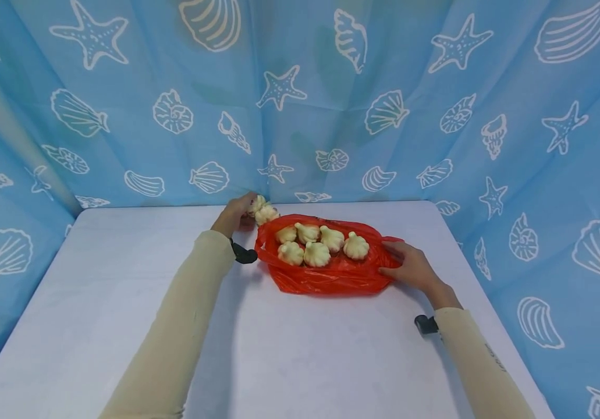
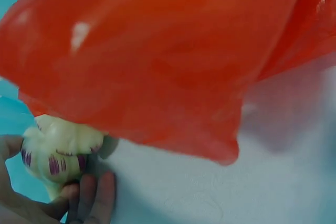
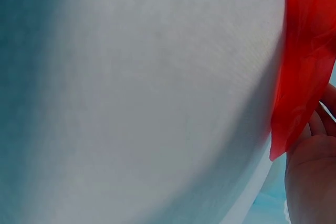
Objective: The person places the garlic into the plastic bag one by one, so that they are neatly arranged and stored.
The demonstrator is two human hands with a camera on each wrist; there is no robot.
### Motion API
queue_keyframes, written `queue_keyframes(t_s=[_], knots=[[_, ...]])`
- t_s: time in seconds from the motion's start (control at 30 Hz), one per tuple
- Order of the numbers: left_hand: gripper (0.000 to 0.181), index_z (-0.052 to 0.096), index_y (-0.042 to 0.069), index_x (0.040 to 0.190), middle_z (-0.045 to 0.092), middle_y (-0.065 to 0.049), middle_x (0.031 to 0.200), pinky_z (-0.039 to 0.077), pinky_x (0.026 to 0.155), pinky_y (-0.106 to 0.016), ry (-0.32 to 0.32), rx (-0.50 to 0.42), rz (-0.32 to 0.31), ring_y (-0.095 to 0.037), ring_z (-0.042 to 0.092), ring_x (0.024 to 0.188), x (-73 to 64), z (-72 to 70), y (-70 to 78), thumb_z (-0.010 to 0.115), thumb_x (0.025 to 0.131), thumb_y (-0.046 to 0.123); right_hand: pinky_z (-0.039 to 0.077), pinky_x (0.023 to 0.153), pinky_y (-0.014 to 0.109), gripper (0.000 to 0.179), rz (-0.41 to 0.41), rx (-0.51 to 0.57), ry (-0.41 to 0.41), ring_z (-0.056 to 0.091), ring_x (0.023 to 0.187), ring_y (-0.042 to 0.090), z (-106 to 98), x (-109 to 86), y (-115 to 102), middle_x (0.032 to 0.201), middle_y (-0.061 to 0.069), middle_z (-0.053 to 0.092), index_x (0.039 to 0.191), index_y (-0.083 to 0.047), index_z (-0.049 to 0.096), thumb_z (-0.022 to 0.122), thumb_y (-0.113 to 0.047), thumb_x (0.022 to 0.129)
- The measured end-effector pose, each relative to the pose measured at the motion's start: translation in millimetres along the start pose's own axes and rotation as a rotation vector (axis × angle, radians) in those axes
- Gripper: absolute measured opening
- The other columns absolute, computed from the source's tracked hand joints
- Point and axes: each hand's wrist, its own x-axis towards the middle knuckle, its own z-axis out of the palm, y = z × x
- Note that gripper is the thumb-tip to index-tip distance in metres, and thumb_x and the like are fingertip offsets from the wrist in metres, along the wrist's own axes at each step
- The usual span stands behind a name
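A red plastic bag [image 1: 326, 282] lies on the table with its mouth spread wide, several garlic bulbs [image 1: 317, 254] showing inside. At the bag's far left corner, my left hand [image 1: 238, 213] grips a garlic bulb [image 1: 258, 203] outside the bag. In the left wrist view, thumb and fingers close round that bulb [image 2: 55, 153], which has purple streaks; the bag overlaps its top. Another garlic bulb [image 1: 266, 215] sits right beside it. My right hand [image 1: 414, 266] holds the bag's right edge between thumb and fingers.
The white table [image 1: 137, 291] extends in front of the bag and to both sides. A blue curtain [image 1: 300, 139] with white shell and starfish prints hangs along its back edge and sides. A dark strap piece [image 1: 244, 254] on the left wrist sits close to the bag.
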Motion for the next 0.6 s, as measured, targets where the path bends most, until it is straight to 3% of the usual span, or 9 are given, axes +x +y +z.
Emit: queue_keyframes(t_s=[0.23,0.47,0.6], knots=[[0.062,0.048,0.002,0.129,0.057,-0.010,0.099,0.056,0.084,-0.036,0.034,-0.064,0.058,-0.025,0.063,0.085,-1.2,0.2,-8.6,0.057,0.089,0.049,0.054,0.086,0.046,0.090,-0.002,-0.017,0.005,0.043,0.130,0.036,0.2,1.7,2.3,0.145,0.012,0.045,0.148,-0.014,0.040,0.087,-0.029,0.073],[0.081,0.033,0.002,0.144,0.054,-0.012,0.117,0.055,0.085,-0.034,0.017,-0.143,0.116,-0.023,0.062,0.091,-2.4,-2.9,-11.5,0.067,0.085,0.047,0.053,0.086,0.047,0.090,0.005,-0.018,0.006,0.042,0.131,0.037,-3.1,0.7,-3.1,0.145,0.013,0.045,0.148,-0.013,0.040,0.087,-0.028,0.073],[0.087,0.028,0.002,0.148,0.050,-0.012,0.129,0.053,0.090,-0.034,0.011,-0.189,0.132,-0.024,0.059,0.104,-0.8,-7.4,-12.9,0.072,0.084,0.043,0.054,0.086,0.047,0.091,0.014,-0.012,0.005,0.042,0.130,0.037,-1.5,-1.2,-3.4,0.144,0.013,0.045,0.148,-0.013,0.040,0.087,-0.029,0.072]])
